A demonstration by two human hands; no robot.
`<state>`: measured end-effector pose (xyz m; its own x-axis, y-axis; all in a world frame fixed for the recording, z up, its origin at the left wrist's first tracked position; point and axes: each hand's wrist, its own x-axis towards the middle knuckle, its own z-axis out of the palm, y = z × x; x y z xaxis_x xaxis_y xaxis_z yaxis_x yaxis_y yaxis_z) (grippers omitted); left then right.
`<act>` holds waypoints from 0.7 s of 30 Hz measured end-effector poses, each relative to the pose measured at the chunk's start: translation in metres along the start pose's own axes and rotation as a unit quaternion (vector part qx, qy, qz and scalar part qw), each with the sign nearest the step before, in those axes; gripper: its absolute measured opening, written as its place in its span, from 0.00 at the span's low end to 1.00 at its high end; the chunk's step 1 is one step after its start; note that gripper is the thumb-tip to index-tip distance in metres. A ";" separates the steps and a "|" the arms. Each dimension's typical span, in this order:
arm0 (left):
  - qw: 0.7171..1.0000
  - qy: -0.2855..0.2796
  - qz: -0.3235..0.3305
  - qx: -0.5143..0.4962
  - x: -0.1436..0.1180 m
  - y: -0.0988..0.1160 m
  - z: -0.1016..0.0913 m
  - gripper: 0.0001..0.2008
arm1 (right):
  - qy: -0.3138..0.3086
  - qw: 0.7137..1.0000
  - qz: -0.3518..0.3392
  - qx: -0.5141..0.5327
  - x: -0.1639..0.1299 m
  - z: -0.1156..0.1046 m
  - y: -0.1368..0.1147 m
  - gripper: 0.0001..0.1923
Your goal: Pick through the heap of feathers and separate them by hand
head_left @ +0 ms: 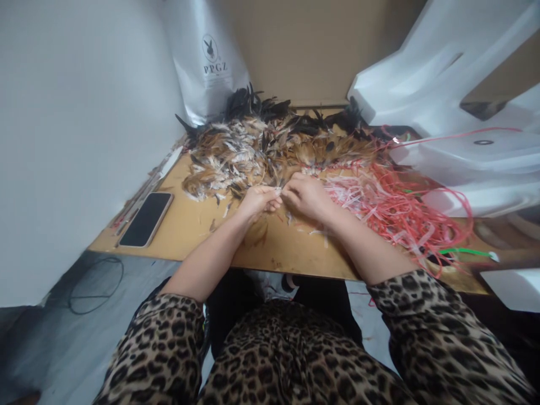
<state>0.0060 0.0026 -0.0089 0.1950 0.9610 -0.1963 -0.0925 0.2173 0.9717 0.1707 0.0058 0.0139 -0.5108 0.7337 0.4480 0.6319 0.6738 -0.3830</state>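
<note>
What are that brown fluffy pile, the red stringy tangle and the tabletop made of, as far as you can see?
The pile looks like real feathers: brown, white and black, with soft wispy edges. The red tangle seems to be thin plastic strips or cord, smooth and slightly glossy, though twine is possible. The tabletop looks like plain wood board, matte tan, with scuffed spots near its front edge.

Left hand [258, 201], right hand [307, 196] together, fingers pinched, forearms converging.
</note>
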 end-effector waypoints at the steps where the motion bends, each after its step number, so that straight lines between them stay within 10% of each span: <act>1: 1.000 0.005 -0.002 0.022 0.000 0.000 0.000 0.10 | -0.012 0.999 -0.009 -0.036 -0.001 -0.001 -0.003 0.12; 5: 0.986 -0.019 -0.005 0.166 -0.002 0.000 0.000 0.10 | -0.057 0.990 -0.053 -0.115 -0.002 -0.004 -0.011 0.15; 9: 0.957 -0.167 0.002 0.236 -0.011 0.005 -0.001 0.11 | -0.106 0.992 -0.065 -0.004 0.001 -0.014 -0.003 0.13; 14: 0.959 -0.258 -0.013 0.115 -0.017 0.007 -0.004 0.14 | -0.165 0.917 0.049 0.359 -0.001 -0.017 0.015 0.12; 21: 0.961 -0.218 -0.051 -0.164 -0.015 0.004 0.001 0.12 | 0.001 0.830 0.187 0.526 -0.001 0.007 0.004 0.17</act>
<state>0.0040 -0.0108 -0.0019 0.6035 0.7839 -0.1459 -0.3392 0.4181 0.8427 0.1701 0.0085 0.0064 -0.3918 0.9095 0.1390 -0.1119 0.1028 -0.9884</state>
